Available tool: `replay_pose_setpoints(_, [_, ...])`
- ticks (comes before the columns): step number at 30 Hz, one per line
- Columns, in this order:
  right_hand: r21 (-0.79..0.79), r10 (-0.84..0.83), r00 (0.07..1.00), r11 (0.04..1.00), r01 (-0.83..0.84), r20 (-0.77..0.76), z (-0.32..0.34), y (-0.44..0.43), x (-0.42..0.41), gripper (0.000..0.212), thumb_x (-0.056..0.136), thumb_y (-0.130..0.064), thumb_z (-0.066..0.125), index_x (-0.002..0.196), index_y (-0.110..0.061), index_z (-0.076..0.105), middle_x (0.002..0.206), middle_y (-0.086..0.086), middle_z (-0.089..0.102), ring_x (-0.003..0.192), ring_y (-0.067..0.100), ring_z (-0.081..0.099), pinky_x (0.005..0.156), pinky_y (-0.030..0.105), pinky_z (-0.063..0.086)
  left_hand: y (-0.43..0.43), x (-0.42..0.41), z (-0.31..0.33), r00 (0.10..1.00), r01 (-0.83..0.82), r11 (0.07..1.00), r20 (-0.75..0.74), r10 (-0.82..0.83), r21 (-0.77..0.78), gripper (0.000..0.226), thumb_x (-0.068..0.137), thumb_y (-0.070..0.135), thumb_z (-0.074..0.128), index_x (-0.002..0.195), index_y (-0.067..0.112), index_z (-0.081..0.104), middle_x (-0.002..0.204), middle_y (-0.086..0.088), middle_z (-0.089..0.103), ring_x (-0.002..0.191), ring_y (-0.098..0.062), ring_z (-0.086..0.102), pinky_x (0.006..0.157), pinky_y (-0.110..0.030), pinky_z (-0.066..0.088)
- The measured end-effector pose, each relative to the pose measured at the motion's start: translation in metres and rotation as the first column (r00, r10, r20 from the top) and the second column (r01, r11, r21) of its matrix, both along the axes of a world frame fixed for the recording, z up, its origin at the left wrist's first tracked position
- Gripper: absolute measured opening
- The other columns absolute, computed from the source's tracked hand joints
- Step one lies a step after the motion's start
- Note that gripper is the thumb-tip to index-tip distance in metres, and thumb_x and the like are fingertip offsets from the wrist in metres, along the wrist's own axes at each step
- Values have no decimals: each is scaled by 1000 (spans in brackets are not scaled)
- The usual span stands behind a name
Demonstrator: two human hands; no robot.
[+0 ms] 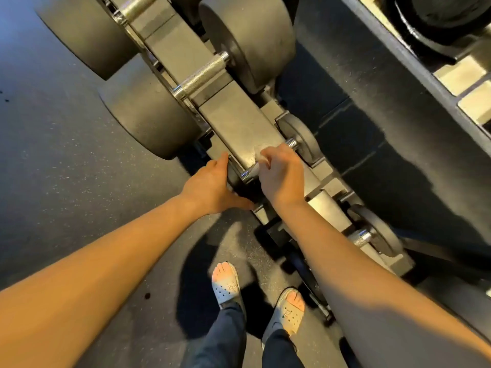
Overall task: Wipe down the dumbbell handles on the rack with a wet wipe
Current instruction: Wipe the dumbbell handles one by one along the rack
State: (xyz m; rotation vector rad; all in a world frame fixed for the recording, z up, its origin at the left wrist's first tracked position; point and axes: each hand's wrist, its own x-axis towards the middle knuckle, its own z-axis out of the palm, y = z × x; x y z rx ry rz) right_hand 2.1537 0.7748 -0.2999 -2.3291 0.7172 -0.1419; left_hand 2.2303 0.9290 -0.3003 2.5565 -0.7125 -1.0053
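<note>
Firmly, the right hand (279,179) wraps a limp wet wipe (259,167) round the rigid handle (246,176); left hand (210,187), fingers (224,160) straight, steadies the heavy dumbbell (300,139).

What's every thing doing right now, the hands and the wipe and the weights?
Right hand: fingers curled round the wet wipe on the small dumbbell handle.
Left hand: fingers straight, resting against that dumbbell's near end.
Wet wipe: bunched against the handle.
Big dumbbell: lying on the rack, handle bare.
</note>
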Motion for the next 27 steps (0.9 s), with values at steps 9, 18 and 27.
replay_pose_setpoints(9, [-150, 654, 665, 663, -734, -360, -5, -19, 19, 17, 94, -12, 59, 104, -9, 72, 101, 8, 55, 80, 31, 62, 63, 34, 42, -9, -5, -9, 997, -51, 998, -64, 49, -22, 107, 57, 64, 91, 138, 23, 33, 119, 4, 57, 100, -18, 63, 88, -40, 58])
replay_pose_setpoints(18, [266, 557, 170, 615, -743, -813, -2, 6, 119, 11, 91, -4, 56, 82, -7, 62, 95, 18, 68, 76, 28, 61, 73, 38, 53, -8, -10, -9, 993, -86, 996, -75, 87, 13, 129, 57, 71, 84, 153, 33, 7, 133, -4, 57, 110, -26, 62, 92, -47, 57])
replay_pose_setpoints(27, [-61, 612, 736, 756, -652, -289, -9, -8, 12, 8, 86, -8, 61, 85, -7, 69, 96, 6, 49, 80, 24, 52, 67, 37, 43, -5, -8, -14, 986, -110, 989, -134, 96, -97, 112, 64, 66, 82, 144, 22, 18, 108, 0, 66, 93, -22, 68, 83, -43, 59])
